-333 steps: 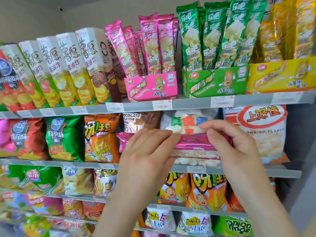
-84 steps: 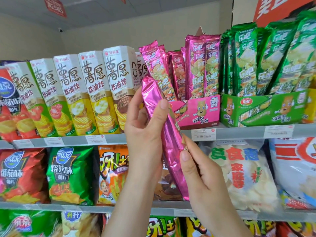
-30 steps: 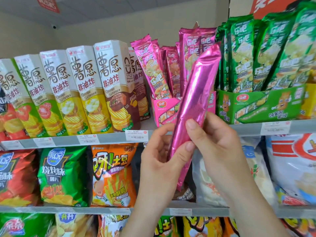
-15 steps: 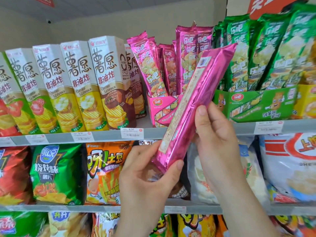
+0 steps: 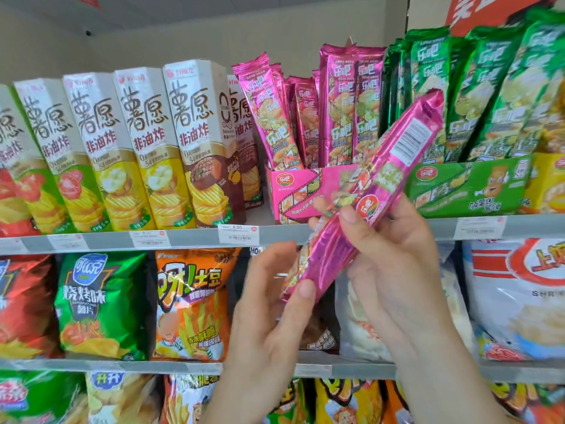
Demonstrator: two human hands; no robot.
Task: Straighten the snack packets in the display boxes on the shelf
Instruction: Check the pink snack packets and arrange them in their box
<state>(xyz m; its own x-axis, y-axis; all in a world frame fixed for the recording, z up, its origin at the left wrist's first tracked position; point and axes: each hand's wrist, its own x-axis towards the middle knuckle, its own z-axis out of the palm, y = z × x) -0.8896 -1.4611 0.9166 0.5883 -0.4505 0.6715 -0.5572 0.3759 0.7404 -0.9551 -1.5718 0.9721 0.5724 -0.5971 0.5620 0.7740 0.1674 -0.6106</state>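
**While One Packet Is Being Held Out, Its Box Is Being Lined Up**

While the pink packet point(image 5: 367, 203) is being held in front of the shelf edge point(image 5: 183, 238) at centre right of the frame, it is being kept tilted. Its lower end is pointing toward the bottom centre and its barcoded upper end toward the upper right, across the seam between two boxes. Its middle is being gripped by the right hand point(image 5: 394, 255), thumb across the front and fingers curled behind. Its lower end is being pinched by the left hand point(image 5: 275, 301), thumb on the front face, the fingers partly hidden behind the foil.

The step in hand is being judged as the return of this packet to the pink display box point(image 5: 299, 194), not yet done, since the packet is being held outside it. The next move is probably calling for the packet to be stood upright, printed face forward. It is then being lowered end-first into the gap in the row, without the neighbours being pushed further askew.

In the pink box, the standing packets point(image 5: 339, 105) are being stored on end. Those at its left are leaning toward the tall cartons point(image 5: 146, 142), while those at its right are standing nearly straight. Just right of it, the green display box point(image 5: 467, 185) is being filled by green packets point(image 5: 489, 93), slightly tilted. A yellow box point(image 5: 550, 182) is being cut off by the right edge.
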